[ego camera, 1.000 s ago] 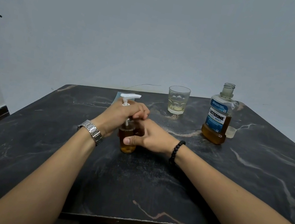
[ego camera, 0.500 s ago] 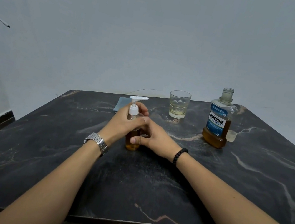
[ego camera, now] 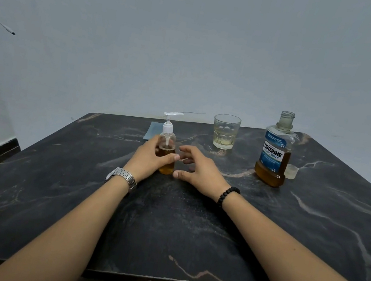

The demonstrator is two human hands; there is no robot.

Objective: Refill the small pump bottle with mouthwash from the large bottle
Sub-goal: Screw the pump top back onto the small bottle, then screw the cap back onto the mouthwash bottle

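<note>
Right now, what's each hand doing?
Left hand: holding the pump bottle.
Right hand: open, holding nothing, beside the bottle.

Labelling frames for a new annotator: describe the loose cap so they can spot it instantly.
On the dark marble-pattern table, look to the far right for the large uncapped mouthwash bottle with the blue label. Just right of its base sits the small translucent plastic cap, open side up. It is the lowest, palest item there, far smaller than the clear drinking glass.

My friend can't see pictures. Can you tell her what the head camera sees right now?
A person's left hand holds a small pump bottle of amber mouthwash upright on a dark marble table, while the right hand hovers open beside it. Farther back stand a glass and a large uncapped Listerine bottle, its cap alongside.
</note>
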